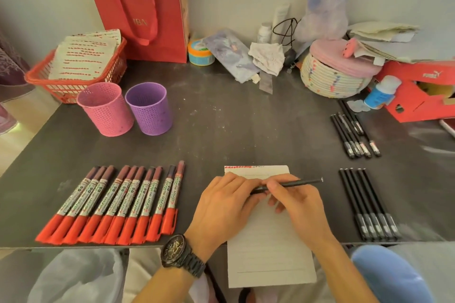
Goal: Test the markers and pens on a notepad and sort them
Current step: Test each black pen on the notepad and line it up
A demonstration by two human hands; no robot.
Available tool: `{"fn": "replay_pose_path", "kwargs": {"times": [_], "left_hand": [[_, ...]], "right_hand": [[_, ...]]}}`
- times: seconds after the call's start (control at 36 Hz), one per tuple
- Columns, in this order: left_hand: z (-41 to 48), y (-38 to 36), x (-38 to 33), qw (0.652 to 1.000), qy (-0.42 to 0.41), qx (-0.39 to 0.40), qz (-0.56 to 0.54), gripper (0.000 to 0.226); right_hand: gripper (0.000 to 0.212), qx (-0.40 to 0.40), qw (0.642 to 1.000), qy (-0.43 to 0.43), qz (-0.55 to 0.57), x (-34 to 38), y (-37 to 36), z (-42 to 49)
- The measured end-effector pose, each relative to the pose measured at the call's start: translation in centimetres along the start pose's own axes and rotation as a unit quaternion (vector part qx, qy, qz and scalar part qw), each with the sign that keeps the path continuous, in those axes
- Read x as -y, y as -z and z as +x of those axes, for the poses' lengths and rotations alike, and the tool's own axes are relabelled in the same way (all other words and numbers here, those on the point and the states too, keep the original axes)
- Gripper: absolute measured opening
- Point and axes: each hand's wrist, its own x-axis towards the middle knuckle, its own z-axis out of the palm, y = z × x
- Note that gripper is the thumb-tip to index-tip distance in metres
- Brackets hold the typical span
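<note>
At the far left of the tabletop [221,130] stand a pink cup [105,108] and a purple cup [149,108], side by side and well apart from the work. Nothing shows inside either cup. In front of them lies a tidy row of red markers [110,204], caps toward the near edge, bodies touching or nearly so.

Next comes the notepad [270,253], which overhangs the near edge of the tabletop. A band of red scribbles [242,167] runs along its top line, so the markers look already tested.

Both hands meet above the upper part of the pad. The left hand [221,206] curls its fingers round the left end of a black pen [307,181]. The right hand [300,204] pinches the barrel, and the pen's other end juts out to the right. The pen lies nearly level, just above the paper. The fingers hide the tip, so I cannot tell whether a cap is on or off.

To the right lie two groups of black pens, a neat near row [369,206] and a looser far bunch [354,135].

The step in hand seems to be testing the black pens, with this one being uncapped or recapped. The next move probably calls for either a short stroke on a blank line or setting the pen into one of the groups.
</note>
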Motion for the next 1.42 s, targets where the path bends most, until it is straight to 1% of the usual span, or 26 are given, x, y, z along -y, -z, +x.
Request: {"fn": "replay_pose_path", "kwargs": {"times": [0.14,0.22,0.31,0.36,0.42,0.47,0.53,0.56,0.64,0.69,0.72,0.78,0.83,0.86,0.94,1.03,1.08,1.14,1.22,1.31,1.42], "left_hand": [[0.1,0.2,-0.5,1.0,0.016,0.021,0.008,0.028],[0.3,0.3,-0.8,0.999,0.039,0.02,0.008,0.037],[0.3,0.4,-0.8,0.999,0.037,0.012,0.017,0.047],[0.3,0.6,-0.7,0.998,0.052,0.008,0.014,0.055],[0.4,0.7,-0.6,0.998,0.056,-0.006,0.015,0.058],[0.5,0.5,-0.4,0.999,0.041,-0.027,0.014,0.058],[0.5,0.1,-0.3,0.999,0.03,-0.03,0.008,0.056],[0.4,0.0,-0.3,0.999,0.033,-0.021,0.007,0.054],[0.4,-0.2,-0.1,0.997,0.071,0.02,0.01,0.045],[0.5,-0.2,0.0,0.994,0.097,0.043,0.001,0.04],[0.5,-0.2,0.1,0.992,0.11,0.053,-0.007,0.039],[0.5,-0.2,0.2,0.988,0.134,0.078,-0.024,0.046],[0.6,-0.2,0.3,0.985,0.143,0.095,-0.028,0.055],[0.6,-0.2,0.3,0.984,0.144,0.099,-0.028,0.058],[0.7,-0.2,0.3,0.983,0.145,0.11,-0.026,0.063],[0.7,-0.1,0.3,0.981,0.152,0.117,-0.024,0.065],[0.7,-0.1,0.4,0.98,0.159,0.118,-0.026,0.066],[0.8,-0.2,0.4,0.979,0.163,0.122,-0.025,0.066],[1.0,-0.4,0.4,0.978,0.166,0.126,-0.021,0.061],[1.0,-0.5,0.4,0.978,0.171,0.118,-0.018,0.057],[1.0,-0.4,0.3,0.98,0.165,0.107,-0.026,0.054]], "right_hand": [[0.018,-0.02,1.0,-0.002,0.016,-0.6,0.2,0.1],[0.019,-0.004,1.0,-0.002,0.009,-0.7,0.1,0.1],[0.021,0.009,1.0,0.006,0.003,-0.9,0.2,0.1],[0.019,0.008,1.0,0.007,0.01,-0.9,0.4,0.0],[0.018,0.004,1.0,0.007,0.023,-0.8,0.5,0.1],[0.02,0.0,0.999,0.012,0.034,-0.8,0.5,0.0],[0.02,-0.018,0.998,0.016,0.064,-0.7,0.7,0.0],[0.019,-0.039,0.994,0.01,0.098,-0.7,0.8,0.1],[0.028,-0.096,0.97,-0.03,0.223,-0.3,1.7,0.5],[0.034,-0.096,0.963,-0.047,0.246,0.1,2.4,1.2],[0.035,-0.089,0.965,-0.051,0.241,0.4,2.6,1.6],[0.029,-0.087,0.974,-0.048,0.204,0.9,2.8,2.7],[0.017,-0.099,0.985,-0.028,0.136,1.3,2.7,4.1],[0.016,-0.102,0.989,-0.018,0.101,1.4,2.7,4.9],[0.022,-0.102,0.994,-0.013,0.036,1.0,2.3,7.0],[0.019,-0.105,0.994,-0.017,0.004,0.0,1.9,8.0],[0.019,-0.115,0.993,0.001,-0.024,-0.7,1.7,8.1],[0.026,-0.124,0.99,0.019,-0.057,-1.2,1.6,8.0],[0.031,-0.133,0.986,0.043,-0.096,-1.7,1.5,7.8],[0.032,-0.143,0.981,0.052,-0.117,-1.9,1.4,7.8],[0.032,-0.159,0.979,0.04,-0.124,-2.1,1.4,8.0]]}}
